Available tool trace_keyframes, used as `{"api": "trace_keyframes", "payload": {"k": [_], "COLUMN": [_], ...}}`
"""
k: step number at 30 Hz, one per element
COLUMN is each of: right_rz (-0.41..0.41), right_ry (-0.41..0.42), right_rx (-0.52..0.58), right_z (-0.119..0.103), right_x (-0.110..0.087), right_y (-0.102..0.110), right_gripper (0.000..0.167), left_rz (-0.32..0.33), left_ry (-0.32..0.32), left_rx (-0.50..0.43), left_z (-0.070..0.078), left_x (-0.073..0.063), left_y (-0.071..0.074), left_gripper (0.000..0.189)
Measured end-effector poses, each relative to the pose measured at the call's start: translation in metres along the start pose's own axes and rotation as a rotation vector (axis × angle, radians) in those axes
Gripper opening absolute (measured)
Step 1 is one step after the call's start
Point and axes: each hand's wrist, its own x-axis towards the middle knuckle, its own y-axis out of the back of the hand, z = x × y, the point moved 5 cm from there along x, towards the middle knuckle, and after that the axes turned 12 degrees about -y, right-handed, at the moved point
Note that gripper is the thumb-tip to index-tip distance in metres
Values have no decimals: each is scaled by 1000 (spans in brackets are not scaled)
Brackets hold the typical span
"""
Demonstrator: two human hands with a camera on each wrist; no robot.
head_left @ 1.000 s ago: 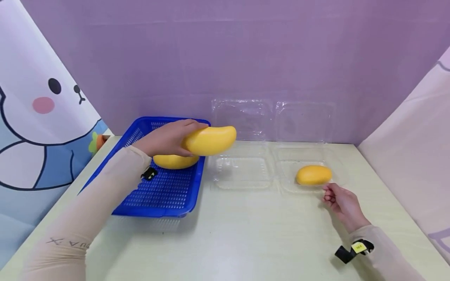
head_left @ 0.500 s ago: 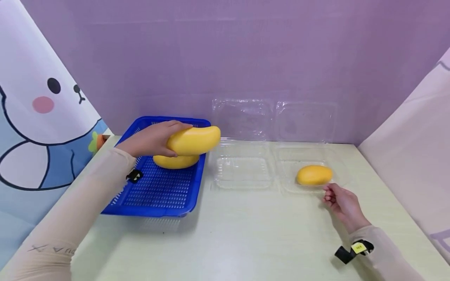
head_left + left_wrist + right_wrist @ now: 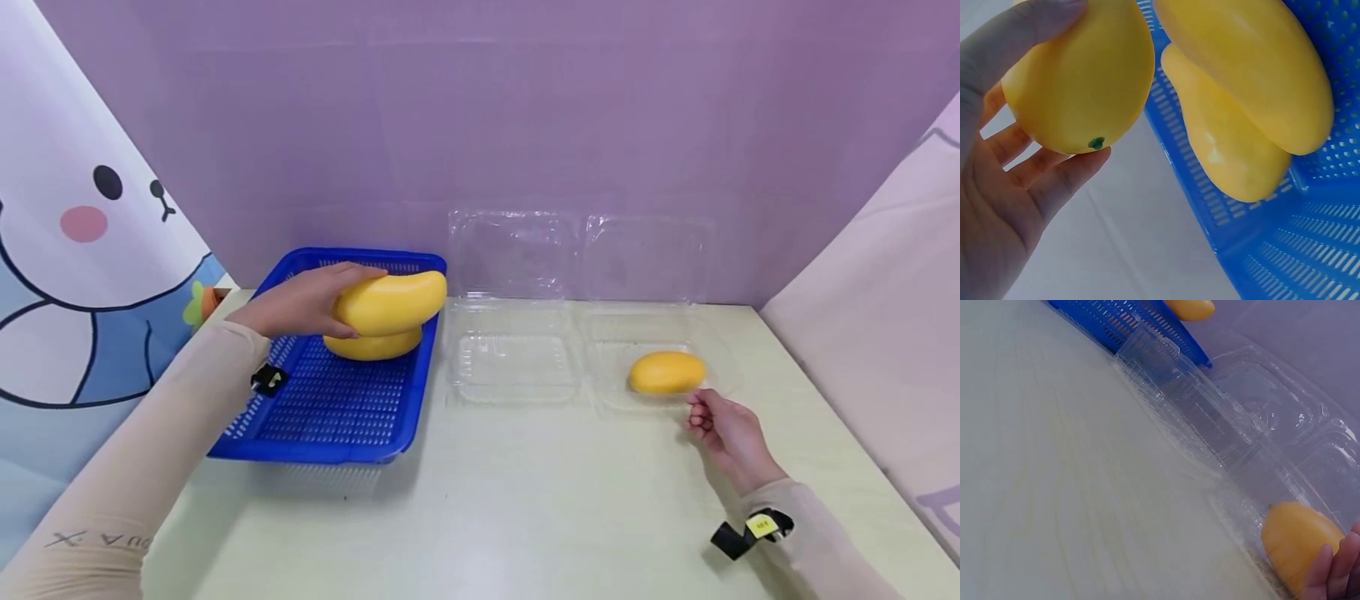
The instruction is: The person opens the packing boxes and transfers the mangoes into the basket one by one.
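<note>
My left hand (image 3: 311,302) holds a yellow mango (image 3: 393,304) above the blue basket (image 3: 408,421), its fingers and thumb wrapped around one end. Below it, partly covered in the head view, lies another mango (image 3: 375,347). Looking from the left wrist, two mangoes (image 3: 1229,147) lie side by side in the basket, apart from the held mango (image 3: 1082,81). My right hand (image 3: 735,442), fingers curled, pinches the front rim of the right clear plastic container (image 3: 611,387). One mango (image 3: 667,372) lies inside that container, just beyond the fingertips.
Left of that container stands a second clear plastic container (image 3: 517,367), lid raised. Both lids (image 3: 513,254) lean toward the purple backdrop (image 3: 525,108). Patterned cloth (image 3: 45,275) walls the left side, pale cloth (image 3: 885,317) the right. Pale tabletop (image 3: 525,500) lies in front.
My left hand has moved left with the mango, from beside the basket's right rim to over the basket. The right hand has kept its place.
</note>
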Motion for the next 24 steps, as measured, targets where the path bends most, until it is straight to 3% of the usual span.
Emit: {"api": "trace_keyframes", "payload": {"k": [9,24], "right_rz": [-15,-18], "right_ry": [5,-12], "right_rx": [24,61], "right_z": [1,0], "right_x": [2,0], "right_y": [3,4], "right_gripper": [30,33], "left_rz": [-1,-95], "left_ry": [-13,17], "left_rx": [-19,-73], "left_z": [-8,-19], "left_x": [-8,-13], "left_y": [-1,-11], "left_gripper": [83,81]}}
